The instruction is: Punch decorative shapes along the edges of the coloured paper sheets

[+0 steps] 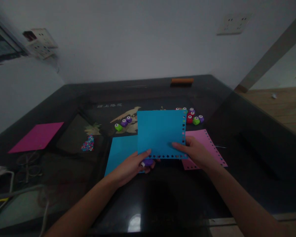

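Note:
A blue sheet of paper point(160, 131) is held up above the table, with small punched holes along its right and bottom edges. My left hand point(132, 166) has its thumb on the sheet's lower left edge, and its fingers are closed around a purple paper punch point(147, 162) beneath. On the right, my right hand point(196, 149) pinches the lower right edge between thumb and fingers. A second blue sheet point(120, 153) lies behind my left hand. Under my right hand rests a pink sheet point(207, 144) with holes along its edges.
Several colourful punches point(192, 117) stand at the back right, with a green punch point(118, 127) and two purple ones at the left. Paper bits point(88, 144) form a pile. Further left are a magenta sheet point(38, 136) and scissors point(28, 168). A brown stick point(182, 80) lies near the wall.

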Motion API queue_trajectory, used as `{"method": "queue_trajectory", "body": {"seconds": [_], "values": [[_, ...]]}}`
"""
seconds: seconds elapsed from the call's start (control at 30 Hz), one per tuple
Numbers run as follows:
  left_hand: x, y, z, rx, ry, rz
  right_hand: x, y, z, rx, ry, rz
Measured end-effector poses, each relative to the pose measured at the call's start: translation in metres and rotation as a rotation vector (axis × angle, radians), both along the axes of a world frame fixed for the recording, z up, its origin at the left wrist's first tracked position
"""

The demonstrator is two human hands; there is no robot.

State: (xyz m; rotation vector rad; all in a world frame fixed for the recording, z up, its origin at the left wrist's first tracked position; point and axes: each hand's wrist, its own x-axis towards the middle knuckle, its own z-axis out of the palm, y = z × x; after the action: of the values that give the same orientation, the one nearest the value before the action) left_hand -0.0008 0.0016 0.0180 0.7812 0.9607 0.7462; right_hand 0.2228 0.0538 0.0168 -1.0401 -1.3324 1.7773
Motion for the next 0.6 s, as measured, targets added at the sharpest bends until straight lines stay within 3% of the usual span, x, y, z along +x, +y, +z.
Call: {"method": "queue_trajectory", "body": {"seconds": [0.17,0.4,0.6], "values": [[0.01,0.003,-0.001,0.041,-0.164,0.218,-0.011,-0.007,-0.001,0.098,0.179,0.002],[0.017,-0.004,-0.005,0.063,-0.097,0.375,-0.047,-0.034,-0.005,0.672,-0.367,-0.076],[0.023,-0.013,-0.005,0.192,-0.043,0.337,-0.064,-0.044,-0.014,0.723,-0.419,-0.129]]}}
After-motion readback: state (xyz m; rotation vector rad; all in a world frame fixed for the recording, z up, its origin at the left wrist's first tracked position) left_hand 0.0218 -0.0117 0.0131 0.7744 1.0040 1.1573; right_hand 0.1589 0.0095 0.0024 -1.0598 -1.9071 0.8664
